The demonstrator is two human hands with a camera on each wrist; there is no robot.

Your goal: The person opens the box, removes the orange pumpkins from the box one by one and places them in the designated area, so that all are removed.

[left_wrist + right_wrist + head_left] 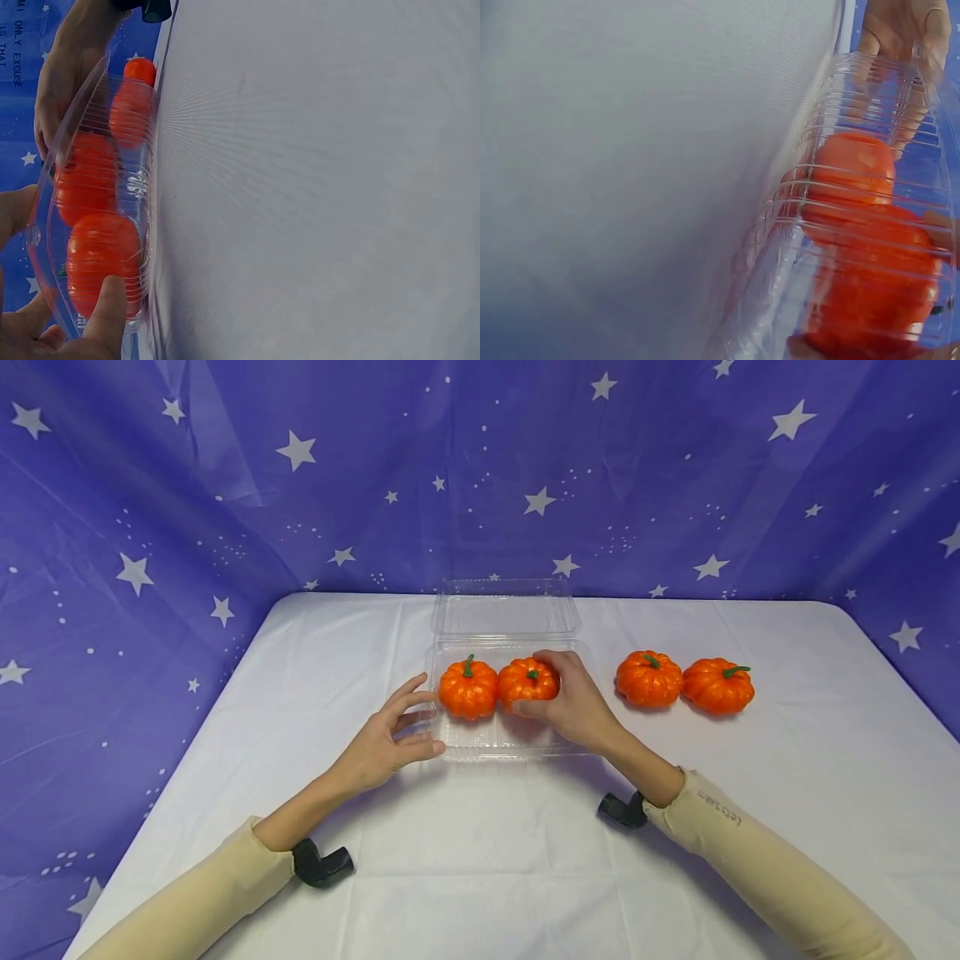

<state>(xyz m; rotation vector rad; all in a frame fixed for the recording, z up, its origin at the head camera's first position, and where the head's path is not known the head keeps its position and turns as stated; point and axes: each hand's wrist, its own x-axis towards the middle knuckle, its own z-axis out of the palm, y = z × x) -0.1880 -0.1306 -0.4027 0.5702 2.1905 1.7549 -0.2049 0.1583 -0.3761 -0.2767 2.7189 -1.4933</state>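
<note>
In the base of a clear plastic box, side by side on its floor area: the left boxed pumpkin, orange with a green stem, and the held pumpkin at its right. Round the latter, thumb on the near side and fingers on the far side, the curled right hand; its right flank hidden behind that palm. At the left end of the box, fingers spread apart and thumb toward the near corner, the left hand. Hard to say from these angles whether touching the clear wall or just beside it.

Folded back behind the base, toward the backdrop of purple-blue with white stars and dots: the lid. To the right, outside the box on the white tablecloth, close together: the third pumpkin and the fourth pumpkin, the latter with stem pointing right. Between box and third pumpkin, only a narrow strip of cloth.

Below the wrists, a black left mount and a black right mount; from the lower corners, beige sleeves, with small dark lettering on the right one.

In both wrist views, ribbed clear plastic between camera and pumpkins; in the left one, also a thumb across the nearest pumpkin.
</note>
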